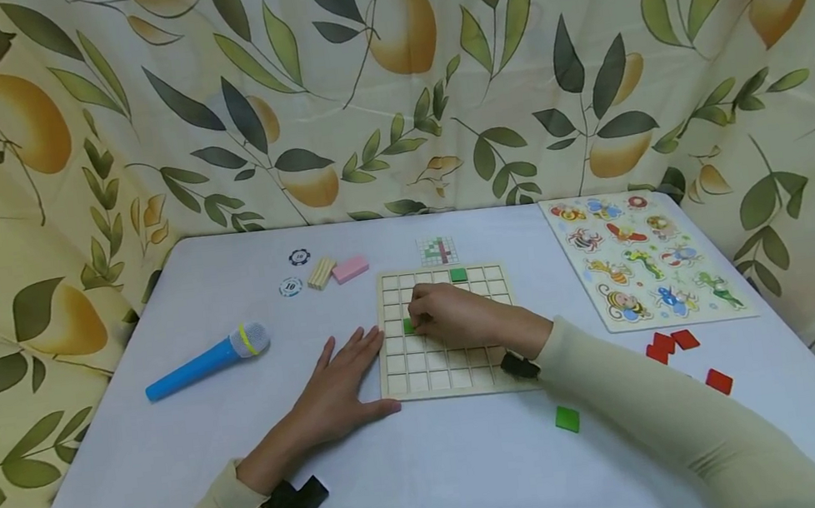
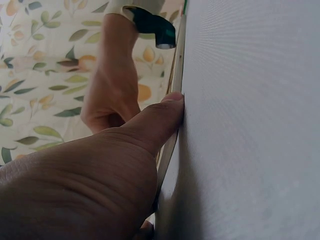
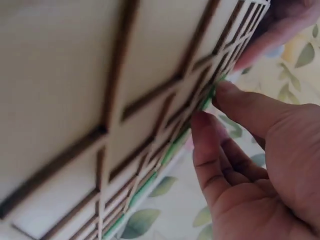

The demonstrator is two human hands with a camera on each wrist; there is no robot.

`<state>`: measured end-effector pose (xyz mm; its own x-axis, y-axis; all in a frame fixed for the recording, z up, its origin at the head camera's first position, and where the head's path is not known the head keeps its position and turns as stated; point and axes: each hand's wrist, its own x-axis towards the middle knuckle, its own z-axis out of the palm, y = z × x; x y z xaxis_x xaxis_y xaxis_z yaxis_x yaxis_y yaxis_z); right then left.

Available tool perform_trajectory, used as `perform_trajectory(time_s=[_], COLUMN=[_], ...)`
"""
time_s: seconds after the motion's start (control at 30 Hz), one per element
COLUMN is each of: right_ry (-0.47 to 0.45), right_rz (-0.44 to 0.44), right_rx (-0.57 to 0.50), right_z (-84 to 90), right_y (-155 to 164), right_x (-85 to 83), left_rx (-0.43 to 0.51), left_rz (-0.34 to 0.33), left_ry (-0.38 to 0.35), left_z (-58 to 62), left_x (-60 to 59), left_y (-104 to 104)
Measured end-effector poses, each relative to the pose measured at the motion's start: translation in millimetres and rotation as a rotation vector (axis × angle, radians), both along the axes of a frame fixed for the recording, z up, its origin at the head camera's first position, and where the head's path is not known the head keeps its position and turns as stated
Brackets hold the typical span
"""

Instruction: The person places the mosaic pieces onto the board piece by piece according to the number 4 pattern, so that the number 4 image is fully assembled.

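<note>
My left hand [image 1: 337,386] lies flat on the table [image 1: 177,481], fingers straight and released, holding nothing. Its fingertips and thumb touch the left edge of the wooden grid board [image 1: 459,378], at about 9 o'clock from the board's middle; in the left wrist view my thumb [image 2: 157,120] presses against that thin edge. The forearm runs back toward 7 o'clock.

The green square tile [image 1: 408,326] sits on the board's left half, roughly midway up, at about 1 o'clock from my left fingertips and just beside them. My right hand [image 1: 452,316] is the nearer one: it is on top of the tile, fingers curled down and pinching it, with the tile at 9 o'clock from the knuckles. In the right wrist view my fingertips [image 3: 202,125] meet the tile's green edge [image 3: 207,100] against the grid. Being square, the tile has no long axis; its sides run parallel to the board's cells. My right forearm comes in across the board from 4 o'clock, wrist low over the bottom rows.
</note>
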<state>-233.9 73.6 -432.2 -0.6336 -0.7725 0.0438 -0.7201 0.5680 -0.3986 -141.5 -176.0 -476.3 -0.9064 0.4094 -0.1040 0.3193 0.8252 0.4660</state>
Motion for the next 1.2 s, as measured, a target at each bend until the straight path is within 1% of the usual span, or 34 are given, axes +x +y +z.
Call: perform_trajectory(time_s=[0.07, 0.13, 0.2, 0.3, 0.33, 0.43, 0.5, 0.57, 0.63, 0.7, 0.8, 0.9, 0.97, 1.03, 1.1, 1.2], right_ry=[0.032, 0.037, 0.035, 0.025, 0.040, 0.119, 0.178, 0.204, 0.213, 0.205, 0.177, 0.066, -0.016, -0.067, -0.074, -0.051], right_rz=[0.013, -0.024, -0.089, -0.235, -0.278, -0.414, -0.510, -0.605, -0.683, -0.743, -0.843, -0.925, -0.951, -0.952, -0.952, -0.981], right_rx=[-0.007, -0.022, -0.064, -0.153, -0.189, -0.295, -0.359, -0.414, -0.449, -0.457, -0.404, -0.292, -0.204, -0.131, -0.082, -0.034], right_z=[4.0, 12.6, 22.3, 35.1, 36.8, 34.5, 28.0, 19.5, 9.7, 0.5, -11.1, -19.2, -23.5, -26.4, -27.4, -25.8], right_y=[6.2, 17.4, 34.4, 71.4, 84.3, 120.4, 140.7, 156.4, 167.4, 174.1, 178.1, 180.1, 181.1, 182.1, 183.4, 186.3], right_x=[3.8, 16.1, 34.3, 72.6, 84.8, 118.8, 138.1, 154.2, 165.3, 170.1, 166.4, 159.9, 157.9, 158.4, 159.8, 163.8], left_rx=[-0.002, -0.008, -0.009, 0.001, 0.003, 0.002, -0.003, -0.003, 0.008, 0.016, 0.026, 0.017, 0.017, 0.012, 0.016, 0.020], left_rz=[0.004, 0.006, 0.007, 0.009, 0.013, 0.023, 0.022, 0.012, 0.004, 0.004, 0.018, 0.025, 0.020, 0.009, -0.001, -0.015], left_ry=[0.000, 0.000, 0.000, -0.001, 0.000, 0.001, -0.003, -0.009, -0.014, -0.005, 0.016, 0.013, 0.001, -0.001, 0.008, 0.024], left_z=[0.3, 0.4, 0.7, 1.4, 1.5, 1.2, 0.4, -0.6, -0.2, 0.3, 0.9, -2.9, -6.5, -9.1, -10.0, -8.4], left_x=[-0.2, -0.2, -0.4, 0.1, 0.3, 0.9, 1.4, 1.6, 1.6, 1.6, 1.4, 3.4, 5.0, 5.4, 4.5, 2.1], left_y=[0.4, 0.7, 0.8, 4.6, 5.3, 6.3, 6.2, 5.7, 4.7, 2.7, -2.1, -5.9, -6.5, -5.0, -2.3, 2.7])
